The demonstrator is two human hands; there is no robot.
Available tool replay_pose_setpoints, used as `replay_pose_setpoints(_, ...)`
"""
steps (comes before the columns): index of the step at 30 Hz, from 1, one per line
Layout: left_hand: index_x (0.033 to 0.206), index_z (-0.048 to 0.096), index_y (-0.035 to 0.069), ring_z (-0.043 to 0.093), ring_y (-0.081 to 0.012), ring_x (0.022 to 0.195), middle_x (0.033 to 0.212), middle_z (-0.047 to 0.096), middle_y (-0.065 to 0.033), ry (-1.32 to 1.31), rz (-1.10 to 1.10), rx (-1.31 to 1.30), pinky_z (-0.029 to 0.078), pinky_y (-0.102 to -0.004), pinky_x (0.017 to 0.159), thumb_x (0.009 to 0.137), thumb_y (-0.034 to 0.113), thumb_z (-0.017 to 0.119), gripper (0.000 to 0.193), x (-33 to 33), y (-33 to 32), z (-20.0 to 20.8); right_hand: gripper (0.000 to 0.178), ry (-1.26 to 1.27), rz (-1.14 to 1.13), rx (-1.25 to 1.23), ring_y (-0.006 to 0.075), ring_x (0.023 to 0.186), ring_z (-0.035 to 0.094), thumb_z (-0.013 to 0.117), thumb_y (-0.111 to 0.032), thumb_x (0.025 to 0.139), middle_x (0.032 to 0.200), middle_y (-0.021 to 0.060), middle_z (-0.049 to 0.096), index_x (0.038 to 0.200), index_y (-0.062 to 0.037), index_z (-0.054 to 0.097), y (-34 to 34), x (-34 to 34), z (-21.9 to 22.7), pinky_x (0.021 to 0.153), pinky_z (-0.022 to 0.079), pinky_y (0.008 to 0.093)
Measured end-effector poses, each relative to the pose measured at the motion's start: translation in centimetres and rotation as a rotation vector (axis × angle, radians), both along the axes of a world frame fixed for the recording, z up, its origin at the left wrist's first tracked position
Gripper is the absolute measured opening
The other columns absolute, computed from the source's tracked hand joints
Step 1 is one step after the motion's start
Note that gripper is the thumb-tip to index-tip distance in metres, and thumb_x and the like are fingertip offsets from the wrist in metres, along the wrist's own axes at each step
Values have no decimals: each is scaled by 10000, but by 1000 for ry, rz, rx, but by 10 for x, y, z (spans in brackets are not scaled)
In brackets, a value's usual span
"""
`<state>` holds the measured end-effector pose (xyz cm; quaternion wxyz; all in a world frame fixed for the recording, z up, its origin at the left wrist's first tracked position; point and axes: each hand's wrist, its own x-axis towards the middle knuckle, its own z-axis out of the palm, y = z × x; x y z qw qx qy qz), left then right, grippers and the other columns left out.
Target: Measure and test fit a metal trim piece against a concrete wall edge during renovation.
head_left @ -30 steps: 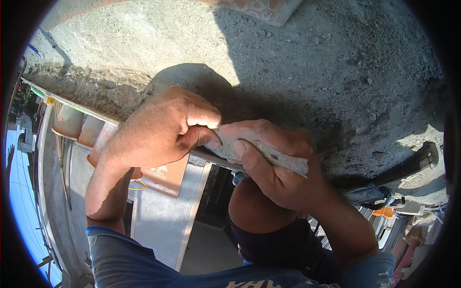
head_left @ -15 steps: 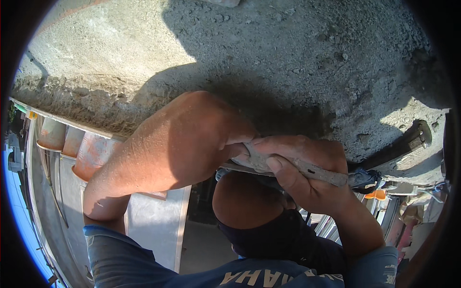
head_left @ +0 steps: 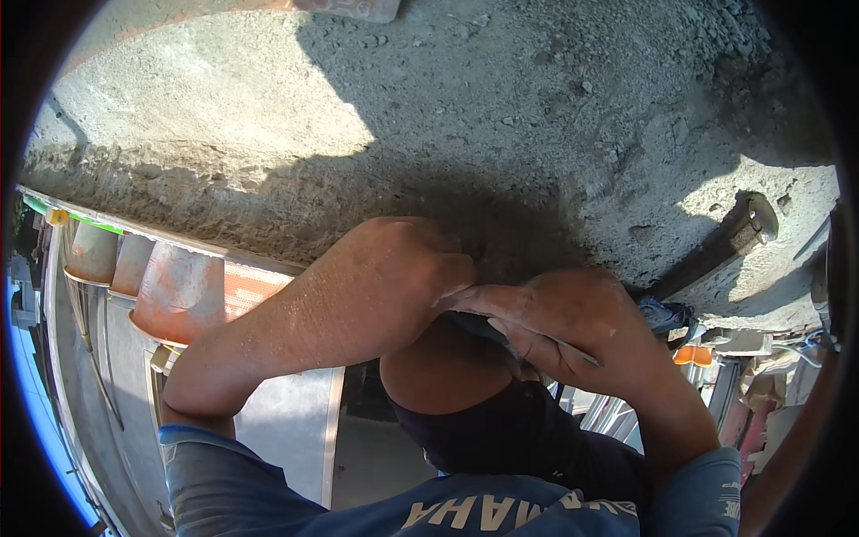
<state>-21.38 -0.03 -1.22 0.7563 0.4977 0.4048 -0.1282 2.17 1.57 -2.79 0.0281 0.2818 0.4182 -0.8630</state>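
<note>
My left hand [head_left: 394,273] is closed in a grip just in front of the rough grey cement surface [head_left: 501,98]. Beside it, my right hand [head_left: 573,313] is curled the other way, its fingers almost meeting the left ones. Both hold a flat, cement-smeared strip [head_left: 580,352], seen nearly edge-on. Fingers cover most of it, so its kind cannot be told. A dark, damp-looking shaded patch [head_left: 510,228] of cement lies just beyond the hands. My bent knee [head_left: 447,362] is below them.
A dark pipe stub [head_left: 711,251] lies against the cement at right, with a dark cloth-like bundle [head_left: 667,318] near its lower end. Curved clay tiles [head_left: 179,286] line the lower left. A reddish slab [head_left: 371,9] rests at the top edge.
Both hands have turned: the strip's flat face showed before and now mostly its edge does. My left hand sits slightly lower. The view has shifted, bringing more of the top slab in.
</note>
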Motion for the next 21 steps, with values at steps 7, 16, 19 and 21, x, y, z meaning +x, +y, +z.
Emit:
replay_pose_setpoints(7, 976, 688, 39, 619, -301, 912, 940, 666, -103, 234, -206, 191, 502, -421, 790, 701, 250, 758, 354, -22, 16, 25, 468, -78, -179, -24, 276, 780, 714, 690, -23, 810, 1046, 128, 718, 1270, -65, 612, 3, 2, -4, 676, 570, 357)
replay_pose_setpoints(16, 769, 577, 67, 546, -241, 782, 777, 518, -59, 255, -261, 256, 442, -383, 702, 653, 212, 753, 256, -22, -4, 30, 412, -125, -191, 10, 270, 748, 706, 670, -31, 852, 900, 136, 712, 1260, -68, 626, -6, 1, -3, 664, 557, 359)
replay_pose_setpoints(19, 780, 566, 69, 538, -259, 789, 795, 515, -68, 322, -267, 267, 429, -400, 718, 675, 287, 771, 317, -30, -2, 36, 399, -99, -201, -66, 279, 752, 703, 660, -16, 848, 884, 139, 711, 1244, -62, 638, -6, -14, -3, 665, 553, 358)
replay_pose_setpoints(21, 789, 565, 75, 538, -256, 806, 801, 507, -69, 384, -275, 262, 426, -398, 733, 681, 316, 767, 332, -37, 4, 45, 347, -112, -153, -83, 286, 756, 700, 654, -18, 853, 865, 136, 710, 1198, -54, 666, -11, -24, -2, 665, 547, 354)
